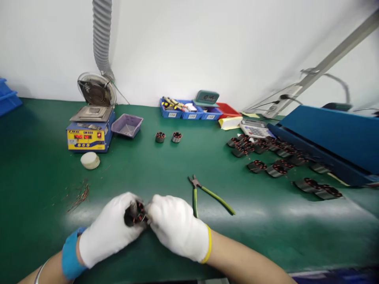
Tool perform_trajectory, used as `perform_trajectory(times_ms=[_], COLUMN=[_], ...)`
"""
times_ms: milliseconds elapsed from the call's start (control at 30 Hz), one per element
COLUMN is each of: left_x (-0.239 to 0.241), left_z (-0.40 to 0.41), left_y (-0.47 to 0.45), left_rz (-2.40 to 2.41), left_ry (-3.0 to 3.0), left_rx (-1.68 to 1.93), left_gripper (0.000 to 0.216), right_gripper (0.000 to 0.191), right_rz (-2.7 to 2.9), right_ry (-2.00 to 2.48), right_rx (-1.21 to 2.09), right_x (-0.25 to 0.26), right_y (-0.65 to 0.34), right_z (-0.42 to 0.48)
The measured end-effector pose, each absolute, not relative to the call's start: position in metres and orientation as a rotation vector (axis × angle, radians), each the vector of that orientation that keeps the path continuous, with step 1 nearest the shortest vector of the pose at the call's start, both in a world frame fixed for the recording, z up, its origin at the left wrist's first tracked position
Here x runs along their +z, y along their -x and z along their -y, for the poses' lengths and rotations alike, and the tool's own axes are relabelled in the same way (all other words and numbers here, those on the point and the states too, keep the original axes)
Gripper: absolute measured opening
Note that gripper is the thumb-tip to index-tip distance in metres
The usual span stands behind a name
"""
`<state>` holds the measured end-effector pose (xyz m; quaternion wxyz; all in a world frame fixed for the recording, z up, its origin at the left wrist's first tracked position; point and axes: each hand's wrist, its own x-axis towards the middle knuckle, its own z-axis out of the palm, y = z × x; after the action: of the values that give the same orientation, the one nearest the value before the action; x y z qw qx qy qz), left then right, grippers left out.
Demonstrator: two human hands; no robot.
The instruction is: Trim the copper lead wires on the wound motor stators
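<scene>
My left hand (108, 228), in a white glove, is wrapped round a motor stator (136, 213) with copper windings. The stator is tipped so that its open, wound end shows. Gloved as well, my right hand (179, 227) pinches at the stator's right edge; what lies between those fingertips is hidden. Just beyond my right hand lie green-handled cutting pliers (194, 182), their jaws and handles spread. Two more stators, one at the left (160, 137) and one at the right (177, 137), stand upright farther back.
Cut copper wires (81, 196) lie at left, near a round white pad (90, 160). Behind are a solder pot (89, 132) and a purple tray (127, 125). Several stators (276, 170) cover the right side, beside a blue bin (331, 138). Small blue boxes (192, 115) line the wall.
</scene>
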<state>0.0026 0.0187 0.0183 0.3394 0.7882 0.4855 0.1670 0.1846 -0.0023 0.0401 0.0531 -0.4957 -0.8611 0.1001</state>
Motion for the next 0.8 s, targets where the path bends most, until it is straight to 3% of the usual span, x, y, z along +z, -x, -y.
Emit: perform_trajectory(times_ms=[133, 200, 267, 333, 400, 500, 567, 700, 800], left_x=[0.018, 0.017, 0.016, 0.015, 0.014, 0.009, 0.005, 0.004, 0.007], left_z=[-0.02, -0.021, -0.022, -0.023, -0.023, -0.024, -0.025, -0.029, -0.031], left_y=[0.001, 0.003, 0.006, 0.008, 0.011, 0.016, 0.019, 0.018, 0.016], left_rz=[-1.449, -1.445, -1.426, -1.401, -1.346, -1.242, -1.172, -1.203, -1.261], left_ry=[-2.294, -2.237, -2.18, -2.129, -2.102, -2.112, -2.115, -2.124, -2.185], left_rx=[0.379, 0.357, 0.39, 0.42, 0.406, 0.394, 0.426, 0.43, 0.373], left_gripper=[0.015, 0.025, 0.045, 0.064, 0.081, 0.1, 0.102, 0.089, 0.086], right_gripper=[0.012, 0.012, 0.019, 0.026, 0.029, 0.043, 0.046, 0.009, 0.015], right_rz=[1.693, 1.364, 1.275, 1.374, 1.614, 2.077, 2.274, 2.381, 2.379], right_ry=[1.715, 1.606, 1.575, 1.559, 1.446, 1.21, 1.139, 0.911, 0.691], right_rx=[1.503, 1.774, 1.588, 1.182, 0.833, 0.59, 0.468, 0.293, 0.363], right_x=[0.02, 0.01, 0.003, 0.0, 0.003, 0.011, 0.014, 0.013, 0.008], right_y=[-0.183, -0.187, -0.197, -0.209, -0.213, -0.198, -0.181, -0.169, -0.191], right_z=[-0.01, -0.018, -0.023, -0.025, -0.022, -0.015, -0.01, -0.005, -0.003])
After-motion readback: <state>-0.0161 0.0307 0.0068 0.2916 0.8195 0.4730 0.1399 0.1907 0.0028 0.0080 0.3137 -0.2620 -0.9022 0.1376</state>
